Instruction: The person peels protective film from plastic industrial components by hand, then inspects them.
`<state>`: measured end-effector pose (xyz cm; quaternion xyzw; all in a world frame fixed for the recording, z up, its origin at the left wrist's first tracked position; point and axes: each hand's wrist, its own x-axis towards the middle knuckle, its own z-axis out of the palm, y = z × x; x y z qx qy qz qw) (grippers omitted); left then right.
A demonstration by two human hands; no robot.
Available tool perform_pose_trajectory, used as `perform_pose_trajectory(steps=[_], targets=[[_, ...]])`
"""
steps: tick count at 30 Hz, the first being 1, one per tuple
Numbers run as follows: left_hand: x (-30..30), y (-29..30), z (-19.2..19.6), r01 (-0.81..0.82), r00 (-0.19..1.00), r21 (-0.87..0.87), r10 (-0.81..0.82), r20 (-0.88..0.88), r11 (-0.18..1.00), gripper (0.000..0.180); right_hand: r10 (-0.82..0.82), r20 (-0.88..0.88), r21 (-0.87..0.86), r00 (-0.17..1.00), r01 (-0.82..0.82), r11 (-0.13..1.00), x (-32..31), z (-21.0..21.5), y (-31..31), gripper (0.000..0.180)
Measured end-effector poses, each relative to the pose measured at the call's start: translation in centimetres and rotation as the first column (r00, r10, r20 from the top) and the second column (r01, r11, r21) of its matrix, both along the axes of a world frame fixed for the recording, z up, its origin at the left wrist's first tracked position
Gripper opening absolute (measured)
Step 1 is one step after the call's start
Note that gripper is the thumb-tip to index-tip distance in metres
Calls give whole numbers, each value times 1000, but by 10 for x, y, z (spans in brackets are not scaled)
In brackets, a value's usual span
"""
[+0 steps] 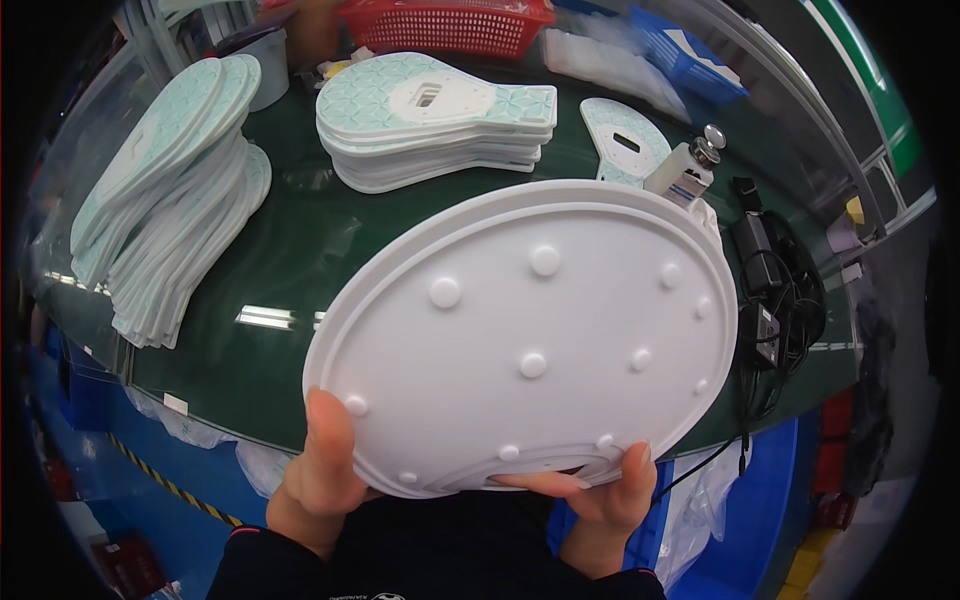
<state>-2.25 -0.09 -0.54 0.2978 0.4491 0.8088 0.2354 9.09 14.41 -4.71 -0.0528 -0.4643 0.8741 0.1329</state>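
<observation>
A large white oval plastic shell (pixel 590 310) with several round bumps on its face is tilted up between my hands, above the near part of the green table. My left hand (pixel 328 465) grips its lower left rim, thumb on the face and the other fingers hidden behind. At the lower right rim, my right hand (pixel 618 492) also holds it, with the thumb up and a finger laid along the small opening there. Beyond the shell sits a stack of white paddle-shaped panels (pixel 370 105) with a pale teal pattern. One similar panel (pixel 645 155) lies to its right, partly covered.
A fanned pile of such panels (pixel 165 180) leans at the left. Near the single panel stands a pump bottle (pixel 680 175) with a metal top. Black cables and an adapter (pixel 757 255) lie at the right. A red basket (pixel 450 28) and blue basket (pixel 680 60) stand behind.
</observation>
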Motion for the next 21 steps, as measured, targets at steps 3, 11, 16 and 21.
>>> perform_pose_trajectory(steps=[3,11,16,21], targets=[[-1,-5,-3,-130,985,-252,96,-143,959,62,-69,-33,-89,997,66,994,-5,-2,-2,59],[0,0,-20,277,961,-211,-273,50,937,74,32,-429,-440,903,-240,866,-50,34,33,66],[19,-3,-17,554,825,-186,-506,252,811,57,79,-475,-438,876,-313,843,-66,59,52,76],[27,-1,-6,601,758,-49,-550,351,797,49,103,-574,-517,813,-457,724,-74,64,64,72]])
